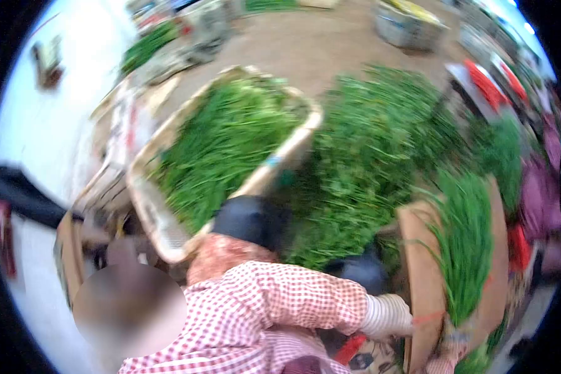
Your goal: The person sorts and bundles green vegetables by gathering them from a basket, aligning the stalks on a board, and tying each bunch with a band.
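A bundle of long, narrow green leaves like chives (464,249) lies on a bent sheet of brown cardboard (422,262). My left hand (386,316), in a pale striped glove, is at the cardboard's near left edge with its fingers curled; what they hold is hidden. A thin red strand (431,316) runs from beside that hand across the cardboard. At the bottom edge of the view, my right hand (444,363), in a similar striped glove, closes around the pale stem end of the bundle. Blur hides the finger details.
A large pale crate (144,206) filled with green leaves stands ahead of my knees. Beside it, a broad heap of loose greens (374,143) covers the floor. Another tub (405,28) stands farther back. Red items (485,84) lie on a stand at right.
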Demonstrator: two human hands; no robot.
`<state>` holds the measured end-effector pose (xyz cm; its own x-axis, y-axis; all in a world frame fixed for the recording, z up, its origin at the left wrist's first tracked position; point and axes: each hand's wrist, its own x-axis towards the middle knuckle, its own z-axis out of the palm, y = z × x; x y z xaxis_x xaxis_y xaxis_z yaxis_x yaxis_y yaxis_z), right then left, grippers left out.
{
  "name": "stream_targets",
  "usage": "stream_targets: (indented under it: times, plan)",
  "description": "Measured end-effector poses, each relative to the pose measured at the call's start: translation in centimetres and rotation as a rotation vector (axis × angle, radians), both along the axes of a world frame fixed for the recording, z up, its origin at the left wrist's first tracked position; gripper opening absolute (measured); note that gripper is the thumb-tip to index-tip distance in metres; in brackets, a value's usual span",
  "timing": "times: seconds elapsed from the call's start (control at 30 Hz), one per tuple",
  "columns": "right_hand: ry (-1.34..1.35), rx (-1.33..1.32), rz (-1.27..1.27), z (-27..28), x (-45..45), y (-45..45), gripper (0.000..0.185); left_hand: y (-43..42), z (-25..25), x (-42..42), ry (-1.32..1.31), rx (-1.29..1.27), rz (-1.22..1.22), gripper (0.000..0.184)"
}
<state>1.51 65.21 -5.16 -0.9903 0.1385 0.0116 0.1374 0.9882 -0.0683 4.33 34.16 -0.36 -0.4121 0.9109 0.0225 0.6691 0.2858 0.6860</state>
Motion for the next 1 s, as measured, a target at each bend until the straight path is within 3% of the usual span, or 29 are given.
stream_targets:
  times: [0.03, 0.1, 0.23, 0.3, 0.37, 0.5, 0.63, 0.7, 0.77, 0.8, 0.83, 0.9, 0.97, 1.0]
  plan:
    - [0.008, 0.028, 0.013, -0.2, -0.9, 0.0, 0.091, -1.5, -0.4, 1.1, -0.019, 0.066, 0.087, 0.034]
    - [0.018, 0.09, 0.02, 0.2, -2.8, 0.0, 0.086, -5.7, -0.6, 3.3, 0.092, 0.312, 0.217, 0.032]
    - [0.008, 0.197, 0.071, 2.1, -8.8, -1.1, 0.076, -14.2, 0.0, 8.1, -0.023, 0.432, 0.394, 0.028]
    - [0.051, 0.208, 0.175, 3.4, -12.9, -3.7, 0.072, -18.2, -0.4, 10.4, 0.008, 0.659, 0.55, 0.024]
    - [0.085, 0.15, 0.374, 3.8, -17.3, -7.7, 0.067, -22.8, -0.5, 12.1, -0.031, 0.833, 0.648, 0.017]
    - [0.031, -0.087, 0.978, 1.5, -22.1, -26.2, 0.058, -32.5, -3.8, 13.9, 0.013, 0.934, 1.259, 0.016]
    - [-0.249, -0.144, 1.344, 4.6, -9.1, -53.4, 0.053, -44.3, -10.6, 16.2, 0.013, 0.419, 1.933, 0.023]
    - [-0.373, -0.191, 1.484, 3.2, -6.4, -59.7, 0.047, -50.5, -12.6, 17.2, -0.342, -0.053, 2.117, 0.035]
    - [-0.395, -0.311, 1.718, 0.9, -5.5, -64.1, 0.042, -55.2, -13.1, 17.7, -0.608, -0.213, 2.177, 0.043]
    - [-0.414, -0.256, 1.736, 1.1, -4.6, -66.0, 0.04, -55.2, -13.5, 18.1, -0.295, -0.313, 2.267, 0.045]
    - [-0.434, -0.248, 1.729, 0.7, -4.3, -67.7, 0.04, -54.8, -12.6, 17.8, -0.319, -0.31, 2.261, 0.045]
    - [-0.329, -0.159, 1.964, 0.1, -3.8, -71.5, 0.042, -53.8, -10.0, 17.0, -0.358, -0.201, 2.013, 0.041]
    - [-0.316, -0.005, 1.993, -0.2, -2.6, -75.6, 0.052, -53.4, -9.1, 16.7, -0.577, -0.139, 1.842, 0.032]
    - [-0.222, 0.04, 2.007, -0.6, -1.8, -77.8, 0.061, -53.0, -10.9, 16.9, -0.433, -0.15, 1.828, 0.027]
